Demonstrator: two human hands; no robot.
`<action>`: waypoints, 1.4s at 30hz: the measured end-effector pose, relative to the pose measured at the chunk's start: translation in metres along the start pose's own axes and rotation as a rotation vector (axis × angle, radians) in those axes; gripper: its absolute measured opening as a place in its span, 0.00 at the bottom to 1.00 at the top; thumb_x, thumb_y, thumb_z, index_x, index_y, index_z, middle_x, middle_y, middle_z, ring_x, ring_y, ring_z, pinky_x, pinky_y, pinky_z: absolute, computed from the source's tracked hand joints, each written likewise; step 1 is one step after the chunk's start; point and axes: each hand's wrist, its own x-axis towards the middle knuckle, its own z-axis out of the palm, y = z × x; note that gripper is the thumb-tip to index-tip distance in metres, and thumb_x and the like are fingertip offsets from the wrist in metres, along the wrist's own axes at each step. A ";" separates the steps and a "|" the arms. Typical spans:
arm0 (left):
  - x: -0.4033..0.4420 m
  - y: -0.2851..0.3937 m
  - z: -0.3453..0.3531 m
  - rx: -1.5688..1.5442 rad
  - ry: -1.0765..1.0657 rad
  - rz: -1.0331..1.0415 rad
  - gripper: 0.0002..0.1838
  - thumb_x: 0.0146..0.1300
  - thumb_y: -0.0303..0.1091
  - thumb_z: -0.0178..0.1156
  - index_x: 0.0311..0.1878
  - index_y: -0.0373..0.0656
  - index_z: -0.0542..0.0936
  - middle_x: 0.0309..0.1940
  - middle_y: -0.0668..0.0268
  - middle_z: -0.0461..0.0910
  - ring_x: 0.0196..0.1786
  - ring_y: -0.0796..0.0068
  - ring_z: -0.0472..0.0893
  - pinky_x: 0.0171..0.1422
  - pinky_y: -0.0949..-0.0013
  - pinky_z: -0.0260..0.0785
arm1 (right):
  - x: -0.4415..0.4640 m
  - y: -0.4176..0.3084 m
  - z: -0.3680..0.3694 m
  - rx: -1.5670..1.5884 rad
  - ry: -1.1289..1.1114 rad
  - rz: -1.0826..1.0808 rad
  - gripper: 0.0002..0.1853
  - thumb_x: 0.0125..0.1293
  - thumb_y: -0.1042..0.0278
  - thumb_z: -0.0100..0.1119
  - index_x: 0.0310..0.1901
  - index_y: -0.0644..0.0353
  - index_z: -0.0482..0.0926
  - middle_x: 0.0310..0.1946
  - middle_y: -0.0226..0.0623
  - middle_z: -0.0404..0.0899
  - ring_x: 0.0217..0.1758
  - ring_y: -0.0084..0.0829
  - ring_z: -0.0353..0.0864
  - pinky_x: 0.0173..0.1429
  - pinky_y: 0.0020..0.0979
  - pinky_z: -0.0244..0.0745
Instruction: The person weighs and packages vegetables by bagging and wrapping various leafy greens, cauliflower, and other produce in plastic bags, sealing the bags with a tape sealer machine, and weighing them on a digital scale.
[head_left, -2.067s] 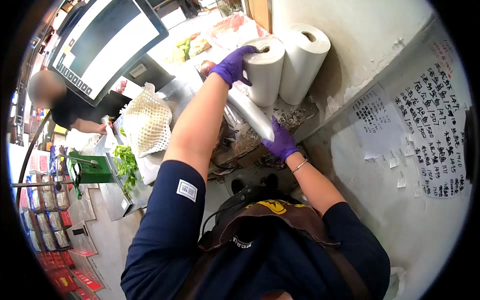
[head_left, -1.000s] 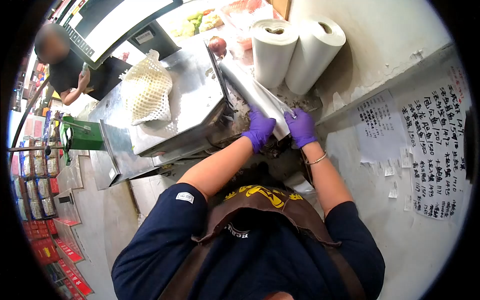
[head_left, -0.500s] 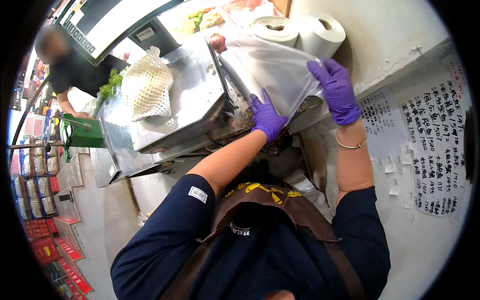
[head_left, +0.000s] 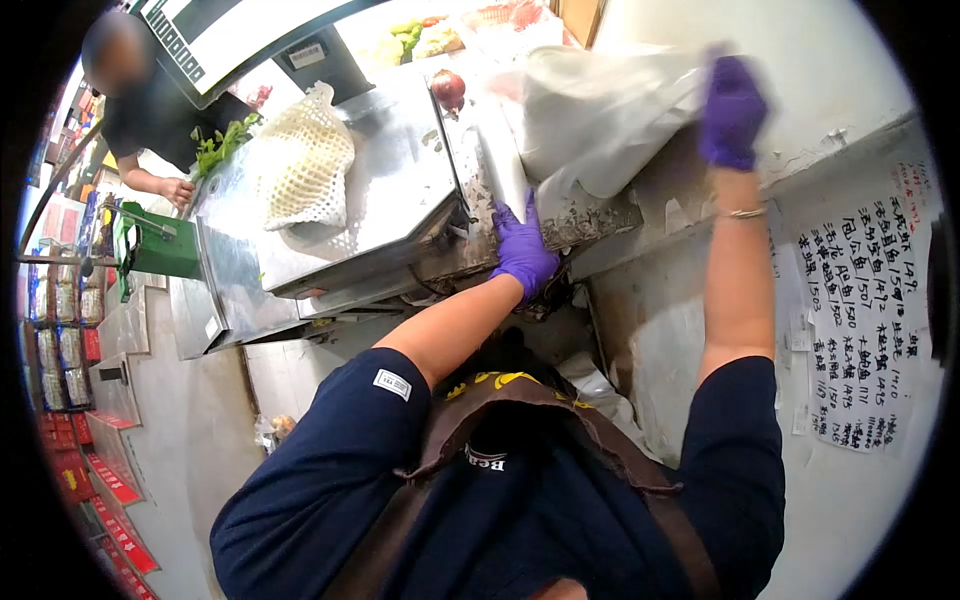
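Observation:
A thin roll of clear plastic bags lies on the ledge beside the metal counter. My left hand, in a purple glove, holds the near end of this roll, its fingers on either side. Raised high at the right, my right hand wears a matching glove and is closed in a blurred fist. It grips the edge of a plastic bag, which stretches out leftward, billowing and partly smeared. Behind the bag the thicker rolls are mostly hidden. A red onion sits near the far end of the thin roll.
A white foam net lies on the metal counter, with a monitor beyond. Another person stands at the left near leafy greens and a green box. Handwritten sheets hang on the right wall.
My right hand has swung up and to the right, pulling the plastic bag out wide. My left hand has shifted slightly on the roll. The other person's hand has moved up toward the greens.

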 end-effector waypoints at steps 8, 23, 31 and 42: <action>-0.023 0.000 -0.031 -0.145 -0.042 0.093 0.66 0.38 0.51 0.72 0.70 0.44 0.34 0.66 0.33 0.33 0.70 0.37 0.36 0.72 0.50 0.38 | 0.028 -0.086 -0.082 0.545 -0.199 0.471 0.17 0.62 0.57 0.59 0.18 0.53 0.70 0.13 0.19 0.63 0.17 0.12 0.60 0.23 0.16 0.57; -0.159 0.042 -0.205 -1.133 -0.490 0.970 0.09 0.61 0.32 0.55 0.40 0.37 0.77 0.23 0.65 0.76 0.25 0.77 0.73 0.30 0.71 0.68 | 0.013 -0.070 -0.145 -2.027 0.454 -0.346 0.20 0.65 0.57 0.46 0.47 0.68 0.70 0.39 0.44 0.76 0.50 0.37 0.75 0.57 0.35 0.70; -0.158 -0.078 -0.236 -1.013 0.300 0.475 0.19 0.64 0.45 0.54 0.45 0.37 0.77 0.25 0.69 0.76 0.27 0.84 0.72 0.33 0.75 0.67 | -0.023 -0.244 -0.097 -3.659 1.836 -1.470 0.51 0.48 0.50 0.66 0.67 0.65 0.48 0.64 0.50 0.54 0.66 0.40 0.56 0.69 0.35 0.55; -0.254 -0.330 -0.312 -1.227 0.298 -0.116 0.24 0.66 0.50 0.49 0.37 0.36 0.82 0.09 0.77 0.62 0.12 0.87 0.54 0.17 0.80 0.44 | -0.080 -0.386 0.040 -3.114 1.843 -2.302 0.14 0.61 0.68 0.54 0.46 0.64 0.75 0.34 0.34 0.80 0.33 0.20 0.76 0.37 0.18 0.71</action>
